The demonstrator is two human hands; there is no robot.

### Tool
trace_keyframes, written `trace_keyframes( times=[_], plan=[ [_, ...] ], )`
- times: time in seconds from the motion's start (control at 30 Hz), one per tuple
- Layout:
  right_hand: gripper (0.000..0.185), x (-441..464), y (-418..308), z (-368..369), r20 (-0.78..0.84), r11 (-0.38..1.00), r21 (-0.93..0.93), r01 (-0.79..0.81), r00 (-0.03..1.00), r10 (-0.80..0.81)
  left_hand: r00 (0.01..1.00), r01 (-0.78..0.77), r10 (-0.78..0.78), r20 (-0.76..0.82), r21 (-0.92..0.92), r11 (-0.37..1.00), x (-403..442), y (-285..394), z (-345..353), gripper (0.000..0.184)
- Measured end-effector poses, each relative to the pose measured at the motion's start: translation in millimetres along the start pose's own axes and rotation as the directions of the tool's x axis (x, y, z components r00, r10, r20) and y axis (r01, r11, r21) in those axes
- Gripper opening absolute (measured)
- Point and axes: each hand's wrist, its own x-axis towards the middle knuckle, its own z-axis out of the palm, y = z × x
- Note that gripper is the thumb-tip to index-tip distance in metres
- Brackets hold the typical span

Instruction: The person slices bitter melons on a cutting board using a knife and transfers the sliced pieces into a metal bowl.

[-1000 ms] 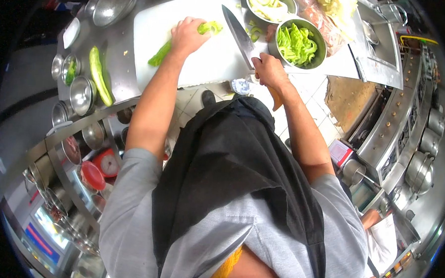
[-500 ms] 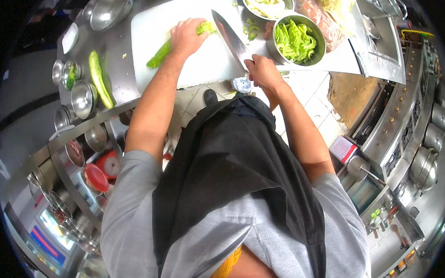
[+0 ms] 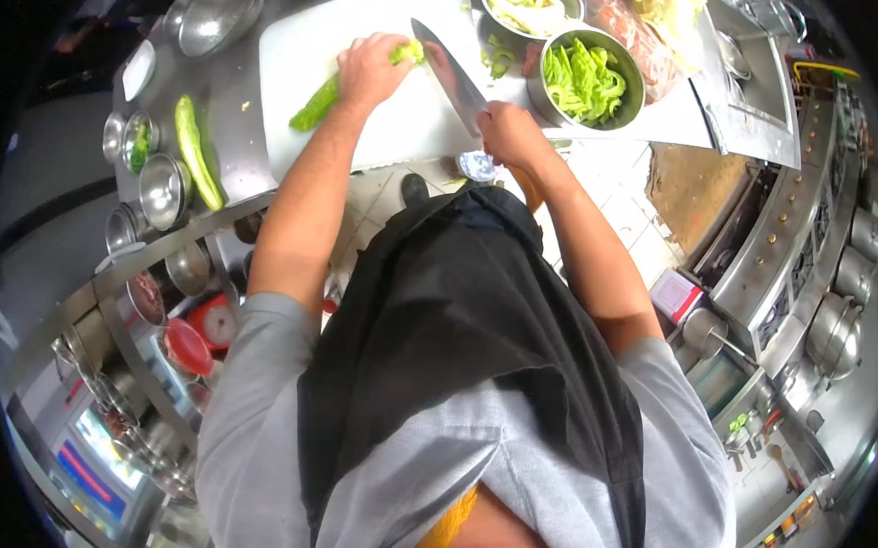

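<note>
- Green and long, the vegetable lies aslant on the white cutting board, middle hidden under the left hand; a paler, yellow-green end pokes out beyond the fingers, its cut face too small to read.
- Left hand on top here, fingers bunched together and curled over the vegetable, thumb hard to make out.
- Across to the right hand, fingers wrapped round the knife: grip masking the handle, broad blade bare over the board; whether it touches, can't tell.
- By the right wrist, an orange-brown shape, mostly covered.
- Just beside the board, a steel container of sliced green leaves; beyond it, a bowl of paler pieces, cut off by the top edge.
- Out left, a pale-green cucumber on the steel table, near metal bowls.
</note>
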Motion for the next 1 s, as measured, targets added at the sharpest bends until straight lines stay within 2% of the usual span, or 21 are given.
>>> trace_keyframes(
  times=[0.07,0.13,0.17,0.3,0.4,0.47,0.57,0.63,0.67,0.73,0.77,0.83,0.87,0.93,0.97,1.0],
  plan=[
    [0.036,3,-2,4,0.030,1.000,0.029,-0.002,1.000,0.001,0.998,0.026,-0.027,0.049,0.015,1.000,-1,-1,-3,0.034],
    [0.035,-2,2,6,0.051,0.995,-0.076,0.058,0.997,-0.054,1.000,-0.002,0.002,0.029,-0.013,1.000,0,-1,-3,0.033],
    [0.041,-16,4,8,0.029,0.993,-0.102,0.056,0.998,-0.054,1.000,-0.001,0.001,0.029,-0.013,1.000,0,-3,-4,0.033],
    [0.040,-34,9,-3,0.089,0.993,-0.114,-0.025,0.995,0.035,1.000,0.003,-0.003,0.010,0.005,1.000,1,-3,1,0.033],
    [0.037,-40,26,-2,0.057,0.977,-0.214,0.024,0.998,-0.012,0.999,0.029,-0.027,-0.044,0.052,0.998,9,-5,1,0.030],
    [0.034,-53,30,-1,-0.081,0.949,-0.313,0.036,0.995,-0.065,0.996,0.057,-0.050,-0.072,0.088,0.995,10,-4,3,0.028],
    [0.032,-68,38,-4,-0.132,0.943,-0.333,0.032,0.988,-0.081,0.989,0.008,0.013,-0.150,0.140,0.990,19,3,-2,0.026],
    [0.031,-74,47,-3,-0.149,0.942,-0.333,0.027,0.985,-0.081,0.978,-0.208,0.210,-0.017,0.072,0.975,25,10,-5,0.023],
    [0.031,-78,53,0,-0.158,0.956,-0.295,0.003,0.986,-0.052,0.976,-0.214,0.216,-0.018,0.069,0.974,26,12,-1,0.023],
    [0.031,-87,59,2,-0.180,0.967,-0.254,-0.027,0.984,-0.020,0.954,-0.295,0.284,0.097,0.125,0.947,30,21,2,0.020],
    [0.031,-93,59,2,-0.160,0.975,-0.217,-0.043,0.987,0.008,0.951,-0.305,0.295,0.092,0.122,0.945,35,27,1,0.020],
    [0.031,-102,63,4,-0.156,0.984,-0.165,-0.062,0.987,0.036,0.973,-0.191,0.180,0.146,0.063,0.980,42,39,-1,0.020],
    [0.031,-106,66,7,-0.166,0.985,-0.158,-0.067,0.985,0.040,0.970,-0.204,0.193,0.146,0.062,0.977,50,44,1,0.020],
    [0.030,-111,68,11,-0.179,0.989,-0.128,-0.074,0.983,0.050,0.973,-0.161,0.198,0.117,-0.272,0.949,69,55,9,0.025],
    [0.030,-111,68,12,-0.170,0.990,-0.100,-0.096,0.982,0.078,0.972,-0.166,0.203,0.118,-0.270,0.948,78,65,13,0.025],
    [0.030,-111,66,13,-0.171,0.991,-0.097,-0.095,0.982,0.078,0.986,-0.120,0.155,0.063,-0.381,0.917,90,77,17,0.027]
  ],
)
